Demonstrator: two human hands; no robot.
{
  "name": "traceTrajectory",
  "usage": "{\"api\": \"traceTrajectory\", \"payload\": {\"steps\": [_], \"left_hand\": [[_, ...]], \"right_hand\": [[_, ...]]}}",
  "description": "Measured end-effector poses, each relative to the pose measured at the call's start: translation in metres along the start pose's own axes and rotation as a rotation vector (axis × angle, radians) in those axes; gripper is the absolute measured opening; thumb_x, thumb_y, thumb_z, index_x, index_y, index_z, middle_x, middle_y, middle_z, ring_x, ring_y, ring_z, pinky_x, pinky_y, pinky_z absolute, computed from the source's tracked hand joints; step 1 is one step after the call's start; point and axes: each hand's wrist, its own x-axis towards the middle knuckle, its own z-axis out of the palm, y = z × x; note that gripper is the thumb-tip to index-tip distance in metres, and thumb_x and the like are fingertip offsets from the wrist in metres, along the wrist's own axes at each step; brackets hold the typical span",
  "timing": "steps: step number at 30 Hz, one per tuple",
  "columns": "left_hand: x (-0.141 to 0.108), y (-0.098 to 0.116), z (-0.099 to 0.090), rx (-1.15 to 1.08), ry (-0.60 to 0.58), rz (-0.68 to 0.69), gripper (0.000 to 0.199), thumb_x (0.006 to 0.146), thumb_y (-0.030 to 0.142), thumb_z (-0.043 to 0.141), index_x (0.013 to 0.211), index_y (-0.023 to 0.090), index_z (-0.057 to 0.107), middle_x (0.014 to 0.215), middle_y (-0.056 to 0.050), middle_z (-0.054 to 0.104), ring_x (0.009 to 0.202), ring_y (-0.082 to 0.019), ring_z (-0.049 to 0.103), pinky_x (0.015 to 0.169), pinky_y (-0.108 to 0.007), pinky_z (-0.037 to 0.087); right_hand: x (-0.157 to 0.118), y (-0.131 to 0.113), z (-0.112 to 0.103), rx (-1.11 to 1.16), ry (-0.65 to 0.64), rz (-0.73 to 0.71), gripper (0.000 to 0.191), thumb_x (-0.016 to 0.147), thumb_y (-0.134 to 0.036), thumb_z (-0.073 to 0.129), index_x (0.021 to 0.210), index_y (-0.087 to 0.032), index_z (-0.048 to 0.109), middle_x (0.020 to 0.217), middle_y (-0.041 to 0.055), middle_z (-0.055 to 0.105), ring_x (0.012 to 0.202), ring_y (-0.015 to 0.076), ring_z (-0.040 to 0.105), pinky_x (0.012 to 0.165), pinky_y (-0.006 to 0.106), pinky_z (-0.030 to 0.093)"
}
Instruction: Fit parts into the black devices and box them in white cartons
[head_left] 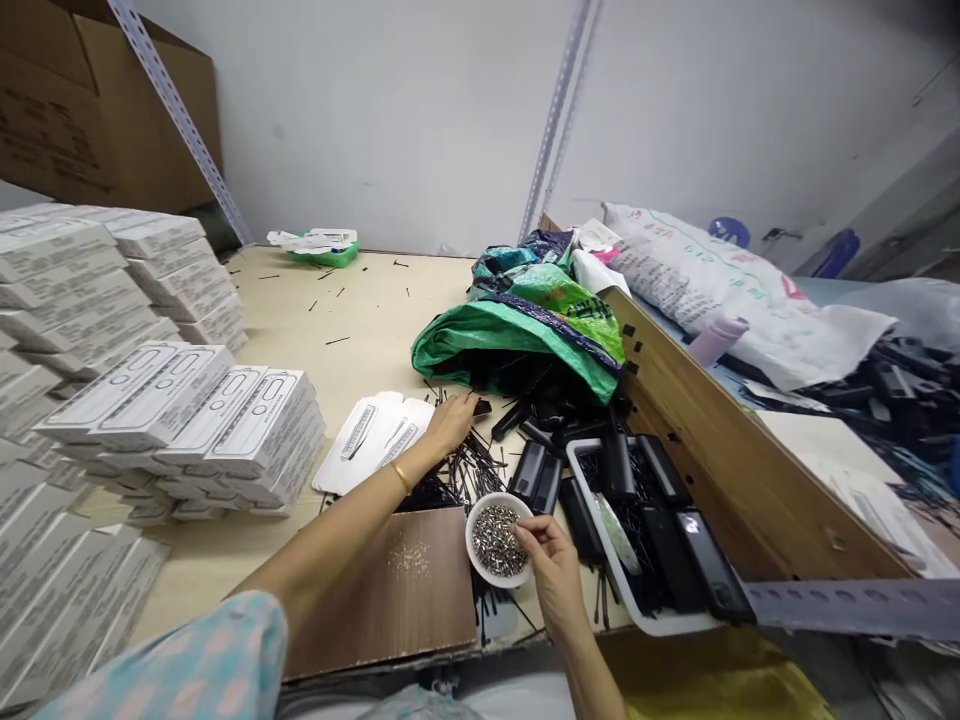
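Right hand (553,570) is pinched over the metal pieces (496,535) in the white bowl (495,581); whether one is gripped cannot be told. Left hand (452,422) is curled at a small black piece (482,407), grip unclear. White boxes (247,420) are stacked at left; black cases (660,545) lie loose in and around the tray (679,627), so much looks unfinished. Movement is bounded by the wooden panel (712,450) at right; bare table (367,300) is available at the back

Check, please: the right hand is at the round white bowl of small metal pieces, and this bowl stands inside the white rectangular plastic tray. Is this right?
Not quite: the round white bowl stands outside the white rectangular plastic tray, to its left, as the head view shows. The right hand is indeed at the bowl.
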Motion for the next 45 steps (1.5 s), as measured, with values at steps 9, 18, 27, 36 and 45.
{"api": "traceTrajectory", "payload": {"steps": [9,18,27,36,45], "left_hand": [[-0.13,0.016,-0.041,-1.087,0.347,-0.401,0.033,0.076,0.029,0.069,0.105,0.018,0.058,0.101,-0.008,0.067,0.097,-0.023,0.063,0.09,-0.039,0.048],[-0.175,0.014,-0.027,-1.917,0.442,-0.83,0.016,0.09,0.011,0.048,0.104,0.012,0.056,0.095,-0.01,0.07,0.093,-0.02,0.067,0.091,-0.04,0.053],[-0.185,0.024,-0.028,-1.915,0.435,-0.86,0.015,0.092,0.016,0.046,0.097,0.007,0.058,0.089,-0.013,0.07,0.099,-0.024,0.066,0.094,-0.042,0.052],[-0.195,0.017,-0.016,-1.858,0.52,-0.808,0.015,0.093,0.017,0.044,0.094,0.011,0.058,0.088,-0.011,0.071,0.09,-0.021,0.069,0.09,-0.038,0.054],[-0.198,0.019,-0.021,-1.868,0.564,-0.735,0.018,0.094,0.015,0.043,0.107,0.011,0.056,0.09,-0.011,0.071,0.094,-0.021,0.068,0.092,-0.041,0.053]], "right_hand": [[-0.005,0.0,0.04,-0.081,-0.157,-0.053,0.025,0.079,-0.041,0.064,0.089,-0.019,0.067,0.09,0.0061,0.067,0.083,0.0191,0.062,0.077,0.033,0.048],[-0.027,-0.004,0.07,-0.119,-0.062,-0.252,0.017,0.083,-0.035,0.059,0.083,-0.019,0.064,0.088,0.0051,0.066,0.087,0.0197,0.06,0.083,0.036,0.046],[-0.031,-0.003,0.078,-0.178,-0.065,-0.396,0.012,0.085,-0.028,0.057,0.078,-0.02,0.065,0.083,0.0036,0.063,0.084,0.0198,0.059,0.08,0.036,0.044],[-0.037,0.015,0.087,-0.161,-0.037,-0.424,0.012,0.085,-0.026,0.058,0.078,-0.02,0.066,0.079,0.0035,0.063,0.08,0.0187,0.058,0.077,0.035,0.045],[-0.046,0.02,0.087,-0.126,-0.07,-0.294,0.02,0.085,-0.031,0.056,0.096,-0.019,0.068,0.095,0.0072,0.069,0.086,0.0202,0.063,0.078,0.035,0.049]]}}
